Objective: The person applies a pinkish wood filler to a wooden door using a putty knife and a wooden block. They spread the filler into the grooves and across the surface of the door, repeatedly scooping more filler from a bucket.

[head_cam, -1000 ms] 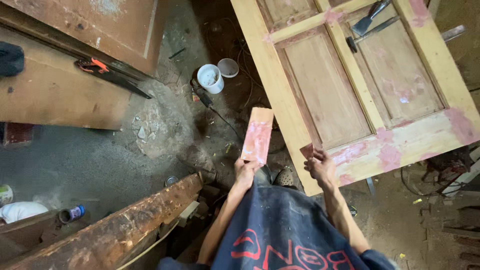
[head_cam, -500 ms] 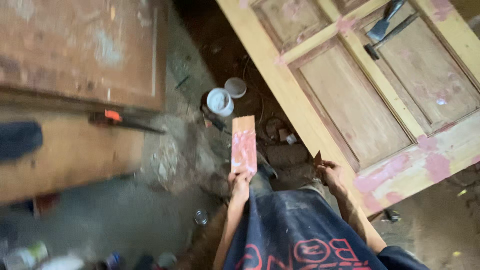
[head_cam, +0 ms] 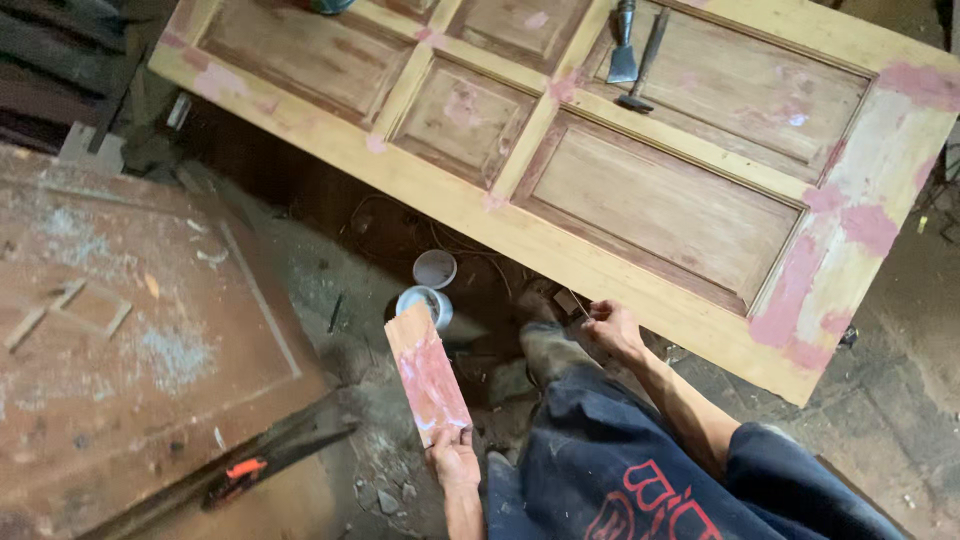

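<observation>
Your left hand grips a flat, pink-smeared board; your right hand pinches something small, hard to identify.

Floor: rough grey concrete under me, gritty with rubble.
Left: my dusty wooden board.
Light: dim.

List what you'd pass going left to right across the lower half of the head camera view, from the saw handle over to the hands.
Orange-handled saw → pink-smeared board held by the left hand → right hand pinching a small scraper → pink-patched corner of the wooden door.
</observation>
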A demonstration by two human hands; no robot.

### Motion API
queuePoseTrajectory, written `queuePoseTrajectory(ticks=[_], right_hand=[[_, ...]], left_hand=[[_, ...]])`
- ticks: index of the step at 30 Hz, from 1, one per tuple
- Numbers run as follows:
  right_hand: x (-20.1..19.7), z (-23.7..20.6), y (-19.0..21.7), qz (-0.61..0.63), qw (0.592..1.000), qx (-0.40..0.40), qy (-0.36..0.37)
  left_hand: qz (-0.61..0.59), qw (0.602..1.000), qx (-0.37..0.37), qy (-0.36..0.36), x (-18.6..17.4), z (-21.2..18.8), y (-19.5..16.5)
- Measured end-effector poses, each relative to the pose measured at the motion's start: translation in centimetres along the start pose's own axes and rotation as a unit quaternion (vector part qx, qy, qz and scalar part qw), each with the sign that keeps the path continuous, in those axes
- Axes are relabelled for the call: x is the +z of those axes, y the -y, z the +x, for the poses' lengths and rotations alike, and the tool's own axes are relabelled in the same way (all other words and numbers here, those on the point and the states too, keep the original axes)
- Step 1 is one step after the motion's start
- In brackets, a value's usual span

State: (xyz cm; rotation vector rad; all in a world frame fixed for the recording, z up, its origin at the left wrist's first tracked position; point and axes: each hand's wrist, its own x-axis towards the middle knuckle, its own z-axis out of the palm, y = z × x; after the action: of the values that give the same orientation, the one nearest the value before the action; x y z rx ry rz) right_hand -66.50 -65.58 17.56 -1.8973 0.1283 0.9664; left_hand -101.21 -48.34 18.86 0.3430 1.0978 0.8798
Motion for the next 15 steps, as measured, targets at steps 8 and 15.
queuePoseTrajectory(ticks=[8,15], right_hand=[[4.7,6.0,4.7,0.104,0.994,0.027,-0.002],[11.8,8.5,13.0,-0.017,0.970,-0.240,-0.027]], left_hand=[[0.008,0.985,-0.082,0.153,6.1,10.7,-1.6],[0.115,0.964,-0.161,0.178,21.0,19.3,-5.5]])
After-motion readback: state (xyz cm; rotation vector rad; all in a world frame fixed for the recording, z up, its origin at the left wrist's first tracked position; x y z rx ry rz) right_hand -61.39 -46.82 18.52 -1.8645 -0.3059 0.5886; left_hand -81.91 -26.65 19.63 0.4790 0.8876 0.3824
